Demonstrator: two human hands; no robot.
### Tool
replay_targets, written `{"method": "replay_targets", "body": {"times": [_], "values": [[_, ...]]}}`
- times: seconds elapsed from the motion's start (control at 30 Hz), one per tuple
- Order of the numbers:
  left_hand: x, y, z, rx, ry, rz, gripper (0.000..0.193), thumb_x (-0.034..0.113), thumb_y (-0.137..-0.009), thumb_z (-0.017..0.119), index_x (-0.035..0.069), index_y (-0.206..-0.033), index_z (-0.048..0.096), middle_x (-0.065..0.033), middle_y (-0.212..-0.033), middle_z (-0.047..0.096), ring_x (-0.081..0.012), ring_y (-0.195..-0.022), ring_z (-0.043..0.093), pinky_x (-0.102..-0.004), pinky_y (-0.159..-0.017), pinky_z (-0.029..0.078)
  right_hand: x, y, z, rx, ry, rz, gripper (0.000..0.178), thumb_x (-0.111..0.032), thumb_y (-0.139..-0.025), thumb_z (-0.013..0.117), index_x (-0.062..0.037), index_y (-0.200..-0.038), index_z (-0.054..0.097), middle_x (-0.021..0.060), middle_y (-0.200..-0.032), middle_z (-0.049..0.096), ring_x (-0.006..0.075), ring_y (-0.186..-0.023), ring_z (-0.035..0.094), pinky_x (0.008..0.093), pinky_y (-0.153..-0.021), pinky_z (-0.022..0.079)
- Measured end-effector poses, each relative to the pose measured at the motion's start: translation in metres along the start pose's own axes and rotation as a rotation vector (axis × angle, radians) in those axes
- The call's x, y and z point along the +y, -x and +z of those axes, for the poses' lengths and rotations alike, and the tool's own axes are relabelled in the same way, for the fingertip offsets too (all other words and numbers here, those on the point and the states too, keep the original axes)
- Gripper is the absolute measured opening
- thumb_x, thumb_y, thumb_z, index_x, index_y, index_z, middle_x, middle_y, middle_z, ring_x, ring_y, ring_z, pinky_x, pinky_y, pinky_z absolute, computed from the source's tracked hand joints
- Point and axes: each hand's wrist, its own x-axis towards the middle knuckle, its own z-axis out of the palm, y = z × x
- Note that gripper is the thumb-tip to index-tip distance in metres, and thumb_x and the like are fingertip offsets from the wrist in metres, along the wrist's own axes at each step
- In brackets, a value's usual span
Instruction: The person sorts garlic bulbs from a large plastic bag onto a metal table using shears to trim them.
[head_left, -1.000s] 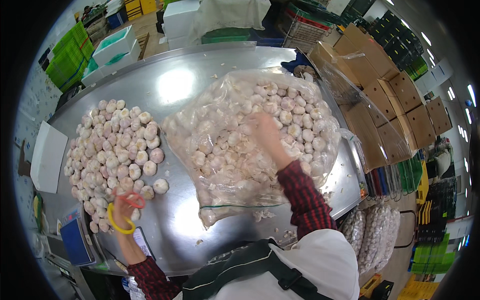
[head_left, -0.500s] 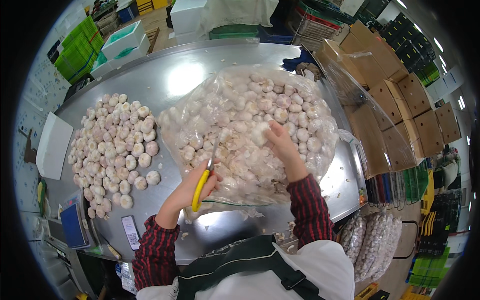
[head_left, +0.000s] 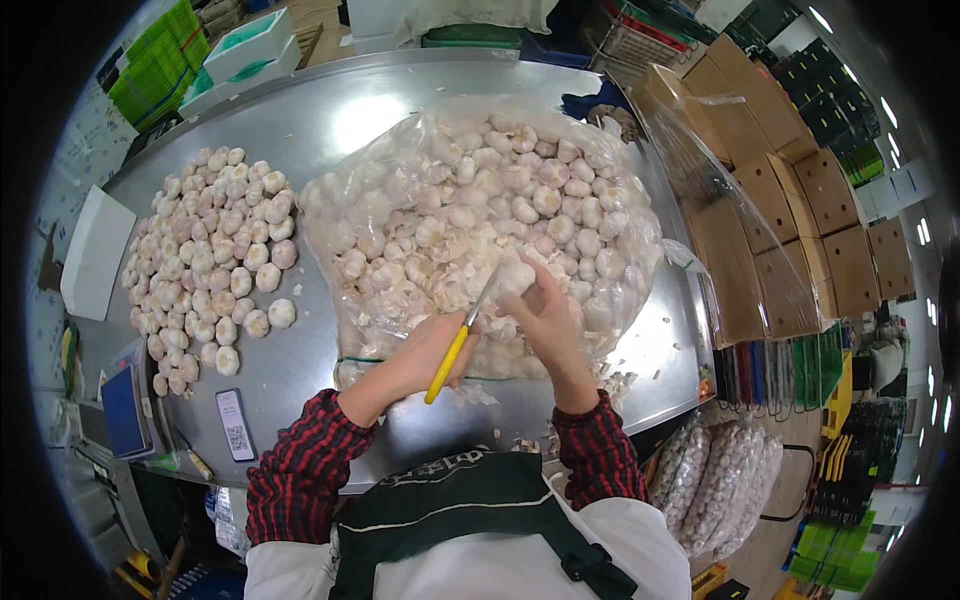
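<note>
The left hand (head_left: 425,352) curls tightly around yellow-handled metal scissors (head_left: 450,362); the right hand (head_left: 550,325) pinches a round, papery garlic bulb (head_left: 516,281) over the crinkled clear plastic bag (head_left: 328,215), right of heaped bulbs (head_left: 215,250).

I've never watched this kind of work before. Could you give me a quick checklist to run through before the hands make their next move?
1. Yellow-handled cutting tool gripped in the left hand: ok.
2. Garlic bulb held in the right hand: ok.
3. Blade pointed toward that bulb: ok; whether it touches, cannot tell.
4. Right hand safely clear of the blade: cannot tell; they are close together.
5. Clear plastic bag open, with bulbs exposed: ok.
6. Garlic pile apart from the bag, with bare metal table between: ok.
</note>
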Motion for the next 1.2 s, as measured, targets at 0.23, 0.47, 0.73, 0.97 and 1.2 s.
{"method": "replay_targets", "body": {"times": [0.23,0.47,0.73,0.97,1.2], "values": [[-0.024,-0.018,-0.001,0.07,0.51,-0.095,0.024,0.022,-0.099,0.051,-0.001,-0.105,0.056,-0.008,-0.066,0.063,-0.0165,-0.051,0.062,-0.0279,-0.045,0.05,0.003,0.008,0.014,-0.003,-0.247,-0.072,0.033,0.003,-0.091,0.053,0.0021,-0.121,0.04,0.0144,-0.112,0.058,0.0241,-0.108,0.06,0.032,-0.09,0.05],[-0.019,-0.025,0.015,0.13,0.882,-0.027,0.028,0.019,-0.09,0.068,0.002,-0.11,0.058,-0.0061,-0.084,0.063,-0.016,-0.068,0.065,-0.0259,-0.06,0.053,0.011,0.0,0.048,0.247,-0.195,-0.342,0.028,-0.013,-0.102,0.038,0.0043,-0.124,0.042,0.0187,-0.096,0.066,0.0279,-0.102,0.064,0.036,-0.09,0.051],[-0.052,-0.03,0.006,0.156,1.106,0.033,0.023,0.019,-0.09,0.064,0.003,-0.105,0.06,-0.0059,-0.077,0.063,-0.0151,-0.06,0.06,-0.026,-0.055,0.049,-0.008,-0.025,0.054,0.095,-0.24,-0.213,0.043,-0.021,-0.104,0.037,0.004,-0.139,0.034,0.0211,-0.094,0.067,0.0268,-0.084,0.069,0.0358,-0.076,0.056],[-0.057,-0.039,-0.005,0.198,1.117,0.061,0.025,0.027,-0.094,0.058,0.002,-0.095,0.063,-0.0068,-0.072,0.062,-0.0147,-0.057,0.058,-0.0269,-0.05,0.046,0.005,-0.058,0.043,0.021,-0.25,-0.075,0.044,-0.031,-0.104,0.04,0.004,-0.131,0.04,0.0129,-0.083,0.065,0.0241,-0.081,0.068,0.0351,-0.075,0.056],[-0.029,-0.04,-0.007,0.475,1.171,-0.16,0.029,0.023,-0.09,0.068,0.004,-0.109,0.058,-0.0102,-0.087,0.067,-0.0187,-0.068,0.066,-0.0295,-0.059,0.055,0.002,-0.058,0.066,0.45,-0.637,-0.124,0.042,-0.035,-0.103,0.043,0.003,-0.121,0.047,0.0063,-0.08,0.056,0.0192,-0.075,0.062,0.0316,-0.069,0.055]]}}
